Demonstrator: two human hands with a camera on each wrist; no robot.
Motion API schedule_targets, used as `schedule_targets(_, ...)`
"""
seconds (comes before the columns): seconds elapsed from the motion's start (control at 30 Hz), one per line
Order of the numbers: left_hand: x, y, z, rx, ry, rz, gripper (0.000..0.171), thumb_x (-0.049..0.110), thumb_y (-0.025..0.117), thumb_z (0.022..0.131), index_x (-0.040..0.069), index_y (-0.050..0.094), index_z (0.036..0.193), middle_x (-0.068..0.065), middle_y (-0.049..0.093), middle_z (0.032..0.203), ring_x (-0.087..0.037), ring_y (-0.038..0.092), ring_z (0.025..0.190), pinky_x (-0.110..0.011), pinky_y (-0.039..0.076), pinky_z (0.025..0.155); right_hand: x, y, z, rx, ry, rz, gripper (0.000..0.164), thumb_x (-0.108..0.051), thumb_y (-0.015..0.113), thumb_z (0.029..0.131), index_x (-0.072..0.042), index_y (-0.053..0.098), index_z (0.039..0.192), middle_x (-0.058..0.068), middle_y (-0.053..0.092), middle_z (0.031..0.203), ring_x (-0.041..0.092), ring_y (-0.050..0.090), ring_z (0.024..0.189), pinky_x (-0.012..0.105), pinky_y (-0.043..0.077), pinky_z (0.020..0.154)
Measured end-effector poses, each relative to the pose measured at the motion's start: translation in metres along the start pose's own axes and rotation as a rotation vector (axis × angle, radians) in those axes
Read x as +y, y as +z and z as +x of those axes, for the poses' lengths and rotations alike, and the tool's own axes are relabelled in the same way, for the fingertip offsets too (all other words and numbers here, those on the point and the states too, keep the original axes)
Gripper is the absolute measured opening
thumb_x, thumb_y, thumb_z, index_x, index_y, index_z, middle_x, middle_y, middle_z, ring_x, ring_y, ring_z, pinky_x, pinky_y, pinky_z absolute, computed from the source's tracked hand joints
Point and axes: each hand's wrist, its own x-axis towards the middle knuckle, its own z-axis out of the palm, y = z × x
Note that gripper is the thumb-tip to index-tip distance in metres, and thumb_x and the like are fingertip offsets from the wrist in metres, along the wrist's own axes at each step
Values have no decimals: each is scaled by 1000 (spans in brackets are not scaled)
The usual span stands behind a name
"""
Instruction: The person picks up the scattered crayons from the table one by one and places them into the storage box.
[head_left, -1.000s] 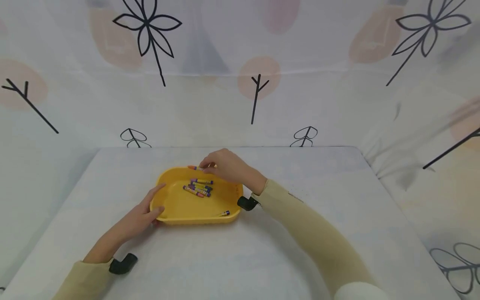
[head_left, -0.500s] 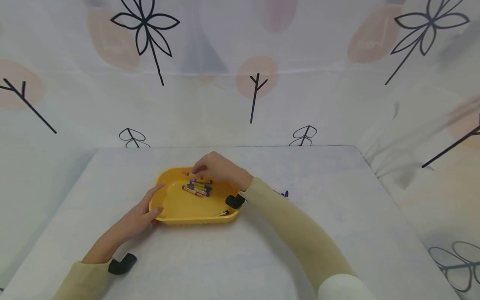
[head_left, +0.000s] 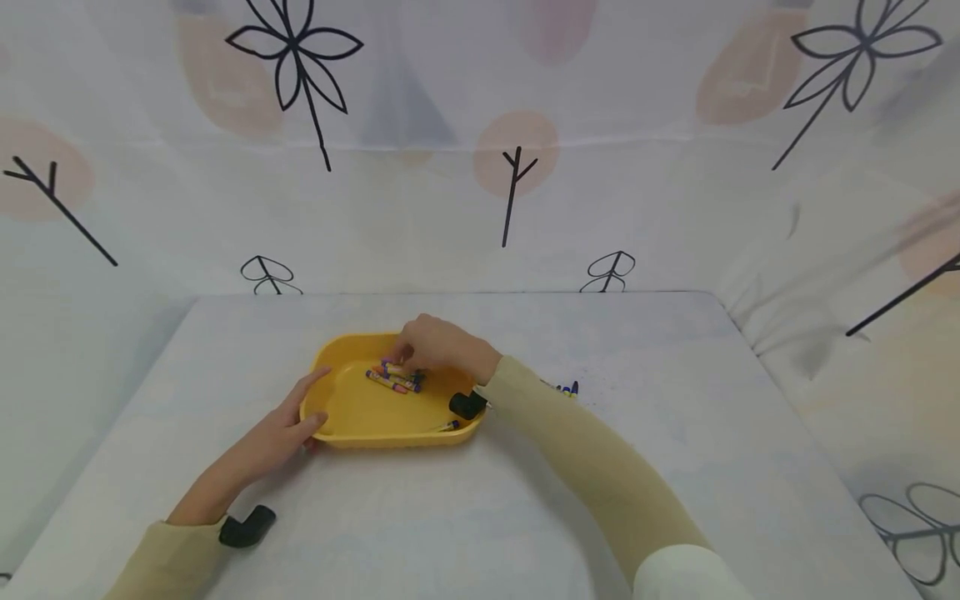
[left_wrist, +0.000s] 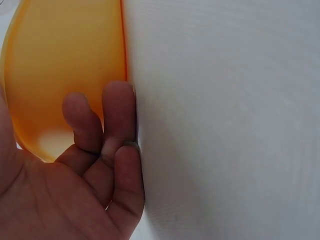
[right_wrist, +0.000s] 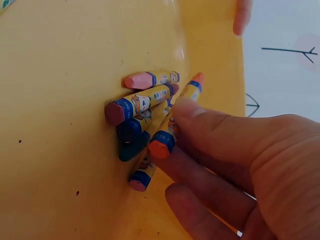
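Observation:
My left hand (head_left: 279,427) grips the left end of a yellow plastic tray (head_left: 360,418), thumb over the rim. In the left wrist view its fingers (left_wrist: 120,110) bend against the tray's outer wall, low by the table. Over the tray's back half, my right hand (head_left: 441,343) reaches down to a small heap of crayons (head_left: 387,382). Thumb and finger pinch an orange crayon (right_wrist: 162,142) there, seen in the right wrist view. Beneath and beside it lie a pink crayon (right_wrist: 140,80), a dark red crayon (right_wrist: 117,112) and several others with yellow wrappers.
A lone crayon (head_left: 448,426) lies in the tray's front right corner. Beyond the right sleeve, a few blue-tipped crayons (head_left: 568,389) rest on the white table (head_left: 420,517). A patterned cloth backdrop (head_left: 420,208) rises behind the table.
My right hand has moved left and down from the tray's back rim to the heap, carrying the orange crayon. Crayons on the table have come into view behind the sleeve. The left hand stays put.

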Motion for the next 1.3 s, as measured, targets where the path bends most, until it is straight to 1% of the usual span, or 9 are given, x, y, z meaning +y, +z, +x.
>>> schedule_targets(0.17,1,-1,1,1,-3,11,68,22,49,102,24,11,158,-9,53,80,-24,50,69,-35,40,66,-2,1,0,-2,24,-61,18,-26,74,91,-21,77,109,-8,68,102,7,59,91,23,47,78)
schedule_targets(0.4,1,1,0,8,-6,-2,69,21,50,102,25,11,159,-9,53,83,-23,50,71,-35,39,67,-3,2,0,-4,55,-44,20,-27,75,91,-22,76,111,-7,67,105,8,58,91,24,47,74)
schedule_targets(0.57,1,1,1,10,1,6,68,21,50,102,24,11,158,-9,53,81,-23,51,71,-36,39,68,-1,-3,-5,2,48,-34,21,-23,73,92,-21,76,113,-6,66,111,9,57,98,24,47,82)
schedule_targets(0.7,1,1,1,10,3,12,68,21,50,102,24,11,158,-9,53,81,-23,51,71,-36,39,69,3,-12,-14,24,10,-11,21,-17,69,95,-17,76,115,-4,67,113,11,58,105,24,47,91)
schedule_targets(0.8,1,2,1,7,-8,9,69,21,50,102,24,11,159,-9,53,81,-23,51,71,-37,39,69,8,-24,-26,43,-15,31,21,-13,66,97,-14,75,116,-3,68,114,12,59,107,25,47,92)
schedule_targets(0.9,1,2,1,4,-16,1,69,21,49,102,25,10,159,-9,53,83,-23,52,72,-38,39,70,17,-36,-40,68,-30,84,22,-10,67,96,-12,75,116,-1,70,111,12,63,103,25,49,89)
schedule_targets(1.07,0,2,2,10,-20,13,69,22,50,102,26,11,158,-9,53,87,-23,53,74,-39,39,74,44,-52,-71,113,-29,146,21,-7,66,95,-8,74,115,0,71,107,12,65,96,26,52,84)
schedule_targets(1.17,-1,2,2,12,-22,17,69,23,50,102,27,11,158,-9,53,90,-23,53,75,-40,39,75,64,-53,-93,147,-3,146,20,-8,68,95,-9,75,114,-1,71,106,12,65,94,28,53,83)
schedule_targets(1.3,-4,1,2,10,1,0,69,22,51,102,26,11,158,-10,53,94,-23,54,75,-39,40,76,91,-44,-125,203,24,144,19,-7,69,94,-10,76,111,1,72,106,15,66,95,33,54,83)
